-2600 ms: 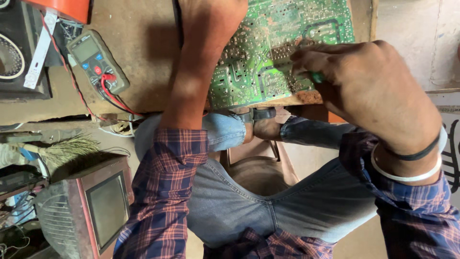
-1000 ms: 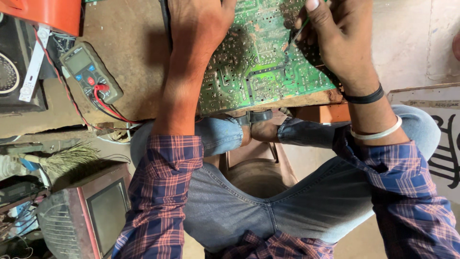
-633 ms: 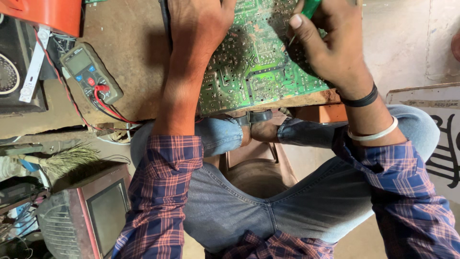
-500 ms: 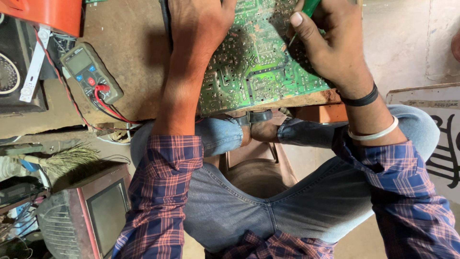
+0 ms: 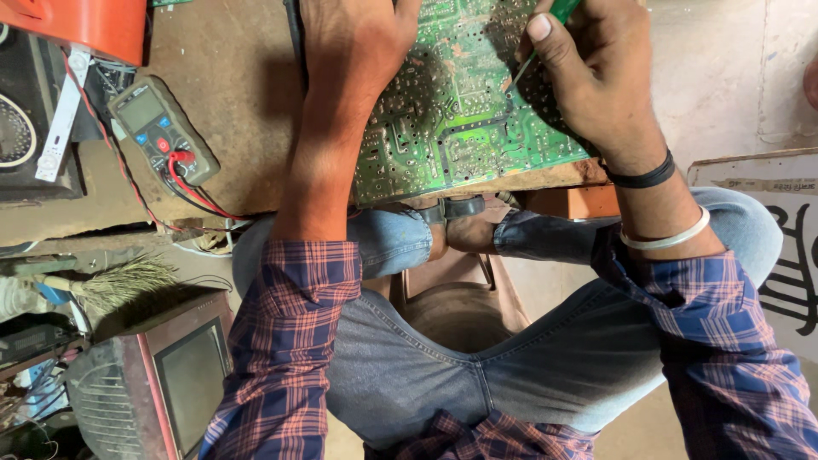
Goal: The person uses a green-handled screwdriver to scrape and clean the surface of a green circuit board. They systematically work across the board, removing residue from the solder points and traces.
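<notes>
Green printed circuit board [image 5: 464, 102], solder side up, is laid flat on the worn brown wooden bench [image 5: 230, 111], near edge flush with the bench edge above the knees. Left hand [image 5: 354, 43] is pressed onto the board's left portion, palm down; fingers run out of frame at the top, so whether that grip is clenched or released cannot be told. Right hand [image 5: 596, 72] is clenched around a thin green-handled tool [image 5: 558, 13]; the metal tip is angled down-left and appears to be touching the board near its upper middle, though actual contact cannot be confirmed. A black band and a white bangle are worn on the right wrist. Left of the board, well apart, a grey handheld multimeter [image 5: 162, 140] with red and black leads plugged in is lying on the bench. An orange plastic casing [image 5: 81, 25] is seen at the top left corner, with a white strip just beside it. Below the bench: a small red-framed CRT television [image 5: 183, 383] is set on the floor at lower left, a straw brush [image 5: 115, 285] above it. A brown stool is visible between the legs. No containers with contents can be made out.
</notes>
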